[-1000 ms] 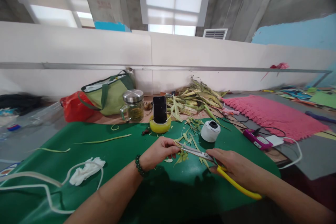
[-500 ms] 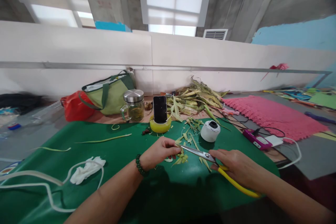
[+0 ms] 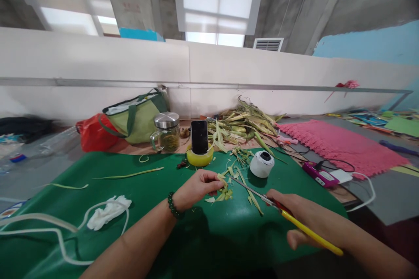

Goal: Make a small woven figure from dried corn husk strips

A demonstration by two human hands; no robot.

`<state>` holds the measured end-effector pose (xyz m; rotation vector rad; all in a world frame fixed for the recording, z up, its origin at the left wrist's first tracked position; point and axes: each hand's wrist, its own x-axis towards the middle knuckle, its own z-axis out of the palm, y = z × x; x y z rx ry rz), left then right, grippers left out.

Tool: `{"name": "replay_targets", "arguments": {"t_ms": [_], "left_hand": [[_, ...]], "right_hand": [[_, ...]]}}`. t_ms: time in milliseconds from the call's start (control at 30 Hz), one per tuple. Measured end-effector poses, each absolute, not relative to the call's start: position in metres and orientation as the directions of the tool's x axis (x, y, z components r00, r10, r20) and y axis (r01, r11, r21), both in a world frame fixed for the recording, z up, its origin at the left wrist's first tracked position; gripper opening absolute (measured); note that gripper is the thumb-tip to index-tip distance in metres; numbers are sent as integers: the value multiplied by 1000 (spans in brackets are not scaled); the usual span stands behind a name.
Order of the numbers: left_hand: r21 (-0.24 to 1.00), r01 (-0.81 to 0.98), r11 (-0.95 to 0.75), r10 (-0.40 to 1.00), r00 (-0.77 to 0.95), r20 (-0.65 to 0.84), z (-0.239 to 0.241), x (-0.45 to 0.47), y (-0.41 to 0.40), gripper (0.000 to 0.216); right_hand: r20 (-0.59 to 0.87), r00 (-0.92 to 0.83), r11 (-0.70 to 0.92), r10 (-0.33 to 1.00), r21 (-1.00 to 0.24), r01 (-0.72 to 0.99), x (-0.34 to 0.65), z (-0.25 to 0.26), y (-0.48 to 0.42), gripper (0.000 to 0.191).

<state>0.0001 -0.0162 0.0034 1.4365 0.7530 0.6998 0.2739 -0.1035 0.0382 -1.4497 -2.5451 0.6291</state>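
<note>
My left hand, with a green bead bracelet at the wrist, pinches a small pale-green piece of husk between thumb and fingers. My right hand holds a pair of scissors with yellow handles. Their blades point left and lie apart from the husk piece, just right of it. Below and around the left fingertips lie pale-green cuttings and strips on the green mat. Part of the held piece is hidden by the fingers.
Behind my hands stand a phone on a yellow tape roll, a white spool and a glass jar. Husks are heaped at the back. Crumpled tissue and a white cable lie left, a power bank right.
The scissors have drawn back to the right, away from the left fingertips, and turned edge-on. My right hand has rotated, its thumb now lower. My left hand has barely moved.
</note>
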Motion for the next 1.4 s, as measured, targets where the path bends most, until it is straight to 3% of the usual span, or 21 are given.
{"name": "replay_targets", "arguments": {"t_ms": [167, 533, 767, 933, 1033, 1133, 1233, 1400], "left_hand": [[998, 62, -12, 789, 614, -29, 3, -1, -16, 32], [986, 150, -76, 731, 680, -47, 7, -1, -19, 21], [989, 123, -83, 738, 674, -22, 8, -1, -20, 20], [995, 94, -33, 736, 675, -39, 8, 0, -21, 22], [999, 47, 28, 782, 621, -51, 7, 0, -19, 25], [995, -55, 79, 850, 525, -38, 6, 0, -16, 31], [980, -159, 118, 904, 426, -39, 7, -1, -15, 37], [949, -277, 151, 948, 313, -60, 8, 0, -15, 42]], "right_hand": [[-133, -490, 425, 861, -342, 838, 264, 41, -99, 54], [-41, -502, 499, 864, -68, 864, 262, 27, -91, 49], [3, -522, 517, 853, -145, 844, 260, 23, -89, 33], [9, -476, 463, 879, -249, 850, 263, 21, -88, 33], [181, -271, 312, 946, -270, 911, 271, 23, -86, 33], [320, 111, -19, 941, -279, 960, 289, 29, -83, 40], [275, 382, -295, 882, -310, 904, 316, 31, -82, 49], [131, 390, -358, 911, -217, 908, 348, 8, -80, 48]]}}
